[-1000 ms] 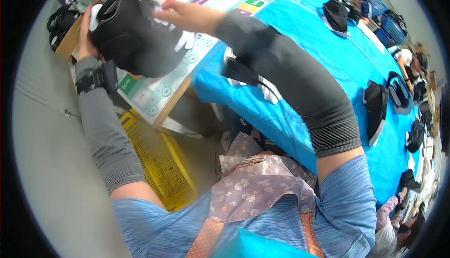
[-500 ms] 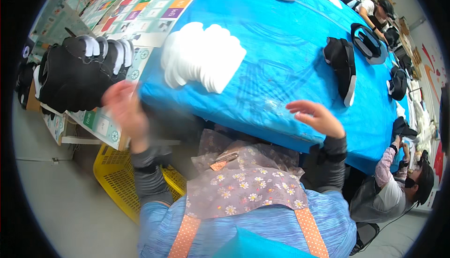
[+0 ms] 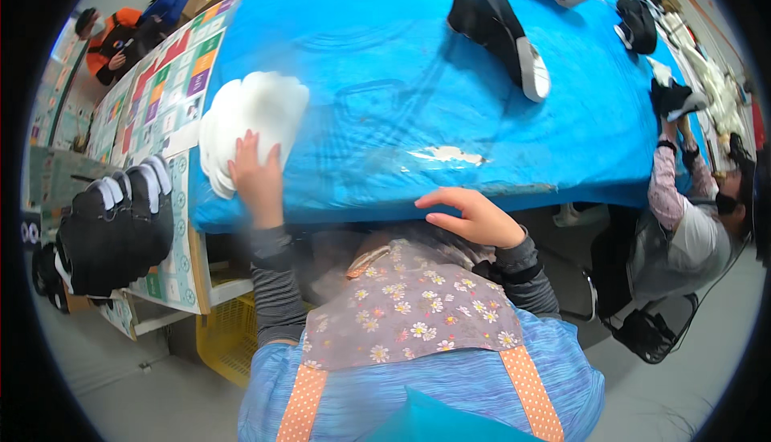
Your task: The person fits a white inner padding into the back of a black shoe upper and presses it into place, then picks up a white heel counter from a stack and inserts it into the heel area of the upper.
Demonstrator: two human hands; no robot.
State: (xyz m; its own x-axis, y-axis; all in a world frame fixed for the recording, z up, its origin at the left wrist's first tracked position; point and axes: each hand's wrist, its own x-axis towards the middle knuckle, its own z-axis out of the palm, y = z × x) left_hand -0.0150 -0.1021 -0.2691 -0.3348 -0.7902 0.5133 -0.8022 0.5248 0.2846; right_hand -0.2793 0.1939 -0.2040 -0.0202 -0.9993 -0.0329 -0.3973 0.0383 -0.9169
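A fanned pile of flat white insole-shaped pieces [image 3: 269, 109] lies at the left of the blue-covered table [image 3: 369, 145]. My left hand [image 3: 259, 181] rests on the near side of this pile, fingers spread and stretched out. Over the table's front edge hovers my right hand [image 3: 474, 215], empty, with its thumb and fingers apart. Left of the pile, on the side table, sits a stack of black fabric shoe uppers [image 3: 112, 237] with white-edged openings. A black shoe with a white sole [image 3: 498, 36] lies further back to the right.
More black shoes [image 3: 638, 24] lie along the far right. A person in a grey vest [image 3: 675, 257] sits at the right side, holding a shoe. Another person in orange [image 3: 112, 40] is at the back left. A yellow basket [image 3: 229, 342] stands beneath the left side table.
The view has turned. My left hand has gone from beside the black uppers onto the white pile. My right hand has drawn back to the table's front edge and stays open.
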